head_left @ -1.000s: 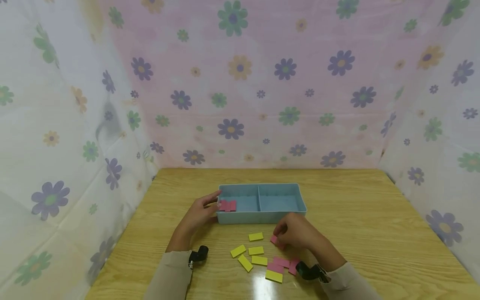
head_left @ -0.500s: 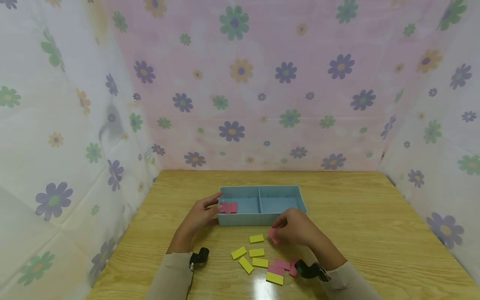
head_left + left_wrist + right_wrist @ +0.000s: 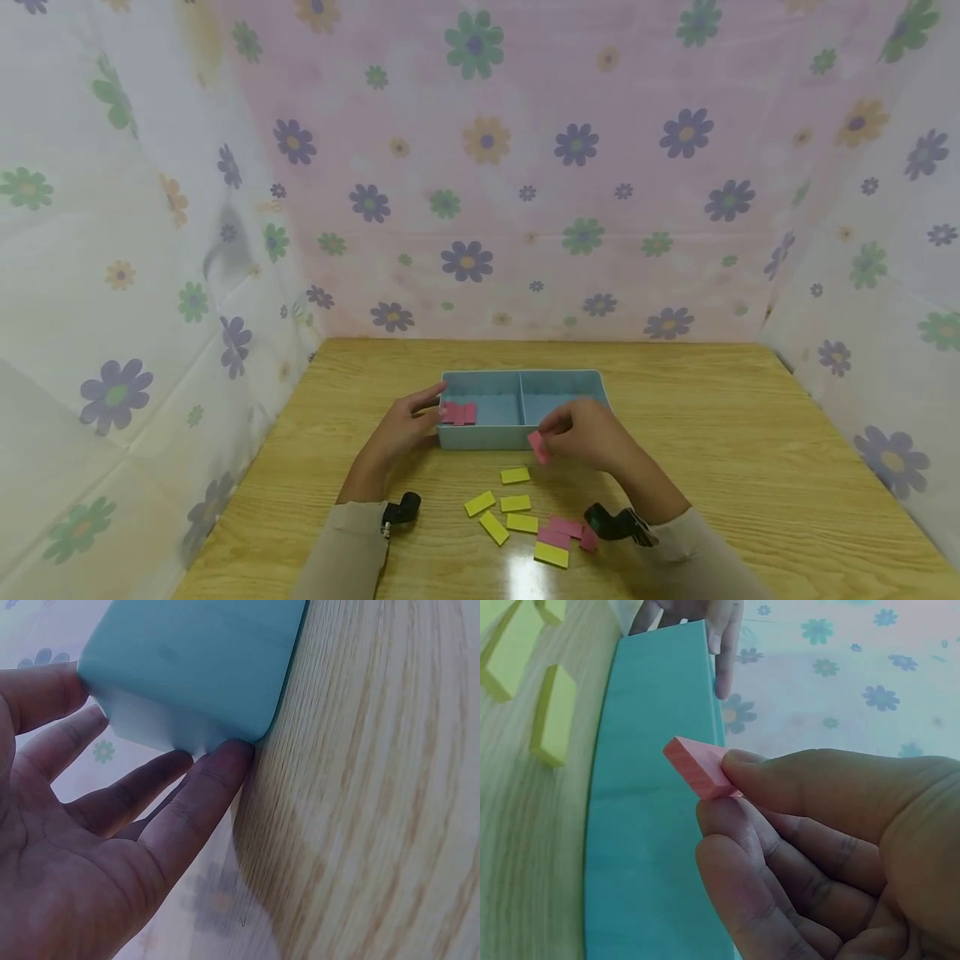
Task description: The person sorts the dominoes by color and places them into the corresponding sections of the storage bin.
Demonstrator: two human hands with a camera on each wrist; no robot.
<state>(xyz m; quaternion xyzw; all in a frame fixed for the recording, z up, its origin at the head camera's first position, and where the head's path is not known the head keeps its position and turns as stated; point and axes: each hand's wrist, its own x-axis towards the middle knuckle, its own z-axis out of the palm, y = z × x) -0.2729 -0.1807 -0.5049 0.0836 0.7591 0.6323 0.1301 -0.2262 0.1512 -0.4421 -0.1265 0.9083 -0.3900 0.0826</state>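
Note:
My right hand [image 3: 588,433] pinches a pink block [image 3: 701,766], a small flat rectangle, between thumb and fingertips. It holds the block at the near wall of a light-blue two-compartment box [image 3: 480,438]. Against the box's left end rests my left hand [image 3: 397,429]; in the left wrist view its fingers [image 3: 202,787] are spread and fairly straight, their tips on the end wall. Several pink blocks [image 3: 459,413] lie in the left compartment, by the left end. The right hand covers part of the right compartment, and no blocks show in the rest of it.
On the wooden table [image 3: 712,450], several yellow blocks [image 3: 522,523] lie scattered in front of the box. Nearer the front, more pink blocks [image 3: 555,537] are bunched beside one yellow block, partly behind the right wrist camera [image 3: 611,523]. Flowered cloth [image 3: 525,167] surrounds the table.
My right hand has lifted the pink block off the table and carried it forward to the box's near wall. The left hand has stayed at the box's left end.

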